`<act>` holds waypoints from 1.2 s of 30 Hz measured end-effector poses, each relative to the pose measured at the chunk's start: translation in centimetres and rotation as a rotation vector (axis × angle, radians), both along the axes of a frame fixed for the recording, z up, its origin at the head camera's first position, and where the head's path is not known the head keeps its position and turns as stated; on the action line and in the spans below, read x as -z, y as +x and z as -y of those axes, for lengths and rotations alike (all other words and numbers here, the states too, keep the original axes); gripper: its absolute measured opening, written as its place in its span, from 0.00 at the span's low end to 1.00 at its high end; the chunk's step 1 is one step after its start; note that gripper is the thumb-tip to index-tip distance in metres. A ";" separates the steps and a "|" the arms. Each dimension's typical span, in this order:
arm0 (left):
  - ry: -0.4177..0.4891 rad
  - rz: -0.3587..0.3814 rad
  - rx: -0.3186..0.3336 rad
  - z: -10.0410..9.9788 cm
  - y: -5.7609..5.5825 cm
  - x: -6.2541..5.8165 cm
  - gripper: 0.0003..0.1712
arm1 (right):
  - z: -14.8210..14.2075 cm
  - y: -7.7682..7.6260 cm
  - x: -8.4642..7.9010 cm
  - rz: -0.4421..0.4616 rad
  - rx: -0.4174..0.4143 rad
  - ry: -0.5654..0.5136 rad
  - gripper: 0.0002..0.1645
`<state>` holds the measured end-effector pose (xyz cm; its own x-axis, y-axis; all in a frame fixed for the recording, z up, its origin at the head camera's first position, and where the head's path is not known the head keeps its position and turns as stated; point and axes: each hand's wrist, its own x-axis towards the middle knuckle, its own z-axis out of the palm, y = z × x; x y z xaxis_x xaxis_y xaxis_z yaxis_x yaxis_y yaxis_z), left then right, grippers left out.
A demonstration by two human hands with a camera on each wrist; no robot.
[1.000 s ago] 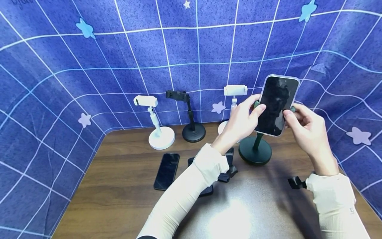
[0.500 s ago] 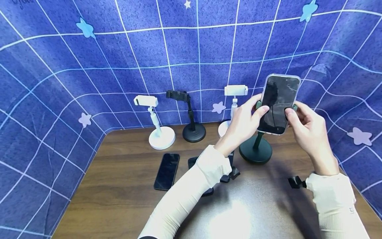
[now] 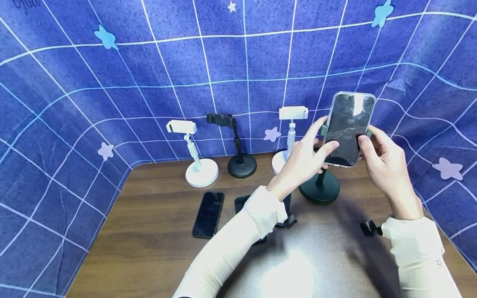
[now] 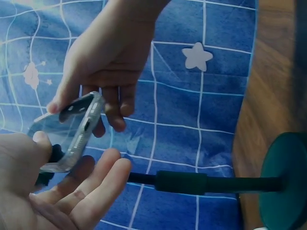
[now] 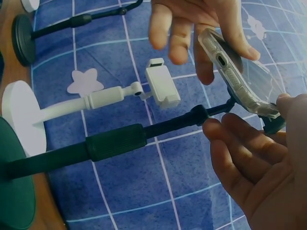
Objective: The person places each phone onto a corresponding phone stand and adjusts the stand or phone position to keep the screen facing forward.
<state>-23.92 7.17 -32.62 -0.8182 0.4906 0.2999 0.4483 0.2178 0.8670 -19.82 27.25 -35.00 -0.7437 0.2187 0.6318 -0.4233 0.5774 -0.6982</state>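
Observation:
A smartphone (image 3: 348, 128) in a clear case sits upright, tilted back, in the clamp of a dark green phone stand (image 5: 115, 143). Green clamp ends show at both long sides of the phone. My left hand (image 3: 303, 159) holds the phone's left side, thumb over the screen and index finger along the clamp end (image 3: 324, 130). On the other side my right hand (image 3: 385, 159) pinches the right edge, its thumb on the glass and the other fingers behind. The stand's round base (image 3: 319, 190) rests on the table.
Left of the green stand are a white phone stand (image 3: 292, 112), a black one (image 3: 238, 145) and another white one (image 3: 201, 173). A dark phone (image 3: 208, 214) lies flat on the wooden table (image 3: 149, 248). More dark phones lie partly hidden under my left sleeve (image 3: 238, 236). Blue cloth hangs behind.
The phone has tilted slightly back, and a bright reflection now shows on its screen. My left thumb has shifted right and down across the glass. My right hand follows slightly.

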 end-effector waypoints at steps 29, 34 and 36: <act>-0.450 -0.236 -0.122 6.7 2.2 8.4 0.40 | 3.3 3.3 7.0 0.081 -0.198 -0.017 0.11; -0.531 -0.246 -0.180 8.2 1.9 9.6 0.42 | 4.5 3.2 8.2 0.073 -0.176 0.015 0.16; -0.562 -0.239 -0.204 8.7 1.8 10.1 0.44 | 5.0 3.0 8.5 0.075 -0.166 0.058 0.16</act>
